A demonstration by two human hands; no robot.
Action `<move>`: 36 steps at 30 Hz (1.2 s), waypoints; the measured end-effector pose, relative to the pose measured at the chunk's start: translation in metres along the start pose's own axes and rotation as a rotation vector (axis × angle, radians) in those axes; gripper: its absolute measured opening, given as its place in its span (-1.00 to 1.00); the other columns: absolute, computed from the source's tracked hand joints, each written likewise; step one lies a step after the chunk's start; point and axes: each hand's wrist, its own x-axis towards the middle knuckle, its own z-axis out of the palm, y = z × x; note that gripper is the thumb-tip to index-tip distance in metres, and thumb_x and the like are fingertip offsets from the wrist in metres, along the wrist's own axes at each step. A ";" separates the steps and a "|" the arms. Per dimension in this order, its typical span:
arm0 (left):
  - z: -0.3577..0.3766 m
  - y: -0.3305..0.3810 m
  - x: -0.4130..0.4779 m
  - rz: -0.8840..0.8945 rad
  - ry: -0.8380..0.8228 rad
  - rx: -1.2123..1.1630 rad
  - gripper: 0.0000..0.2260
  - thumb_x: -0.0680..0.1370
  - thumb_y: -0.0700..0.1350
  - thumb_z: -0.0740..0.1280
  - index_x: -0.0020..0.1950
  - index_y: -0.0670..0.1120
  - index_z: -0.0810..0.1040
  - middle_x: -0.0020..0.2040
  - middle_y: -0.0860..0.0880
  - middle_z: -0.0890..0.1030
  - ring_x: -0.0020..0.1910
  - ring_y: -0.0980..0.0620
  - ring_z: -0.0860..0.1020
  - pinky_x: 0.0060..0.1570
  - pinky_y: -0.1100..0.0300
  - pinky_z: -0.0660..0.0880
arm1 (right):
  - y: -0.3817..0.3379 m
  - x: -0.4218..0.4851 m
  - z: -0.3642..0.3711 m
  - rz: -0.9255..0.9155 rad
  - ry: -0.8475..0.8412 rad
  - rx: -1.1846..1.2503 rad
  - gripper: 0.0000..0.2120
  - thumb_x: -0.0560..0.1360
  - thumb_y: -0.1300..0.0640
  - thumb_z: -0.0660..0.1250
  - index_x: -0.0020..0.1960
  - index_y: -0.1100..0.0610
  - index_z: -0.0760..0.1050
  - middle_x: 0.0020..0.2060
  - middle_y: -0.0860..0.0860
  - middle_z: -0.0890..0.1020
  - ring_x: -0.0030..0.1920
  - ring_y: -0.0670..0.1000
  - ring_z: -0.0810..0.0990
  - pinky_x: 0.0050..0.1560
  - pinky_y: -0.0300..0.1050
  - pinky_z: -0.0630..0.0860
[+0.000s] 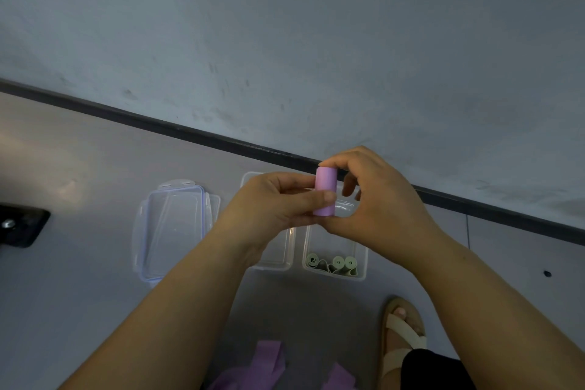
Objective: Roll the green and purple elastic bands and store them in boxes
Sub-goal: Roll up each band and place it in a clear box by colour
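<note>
A rolled purple elastic band (325,190) stands upright between my two hands, above the boxes. My left hand (278,199) pinches its side with thumb and fingers. My right hand (370,199) grips it from the right, one fingertip on its top end and the thumb under it. Below them, a clear box (361,266) on the floor holds three rolled green bands (335,263). A second clear box (285,256) sits to its left, mostly hidden by my left wrist. Loose purple bands (269,364) lie at the bottom edge.
A clear lid with a purple seal (172,228) lies on the floor left of the boxes. A dark object (22,225) sits at the far left. A sandalled foot (402,336) is at the lower right. A wall with a dark skirting (190,133) runs behind.
</note>
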 end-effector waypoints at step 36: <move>-0.010 -0.003 0.004 0.050 -0.061 -0.024 -0.77 0.20 -0.18 0.44 -0.17 -0.16 0.58 -0.26 -0.08 0.68 -0.29 0.04 0.64 -0.16 0.19 0.62 | -0.008 0.006 -0.026 0.402 -0.122 0.737 -0.85 0.38 0.22 0.39 -0.08 0.02 0.57 -0.26 -0.06 0.67 -0.24 -0.08 0.68 -0.27 -0.36 0.55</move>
